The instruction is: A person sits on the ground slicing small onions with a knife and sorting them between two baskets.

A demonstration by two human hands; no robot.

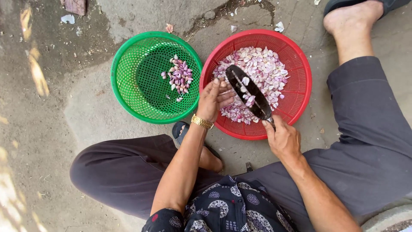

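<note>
Right hand (283, 139) grips a dark knife (249, 92); left hand (213, 99) pinches a shallot at the blade's 9 o'clock. Red basket (300, 71) is heaped; green basket (128, 77), at its 9 o'clock, has few: mostly undone.

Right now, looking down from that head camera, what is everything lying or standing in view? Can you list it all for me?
red basket: one, red plastic mesh, on the ground at right
shallots in the red one: a big heap, pink and white, peeled or cut
green basket: one, green plastic mesh, left of the red one, rims touching
shallots in the green one: a small cluster, purple and white
knife: one, dark blade with bits stuck on it, over the red basket
peel scraps: a few, pale, on the concrete beyond the baskets
wristwatch: one, gold, left wrist
left hand: fingers closed on something small, at the red basket's rim
right hand: grip closed on the knife handle
</note>
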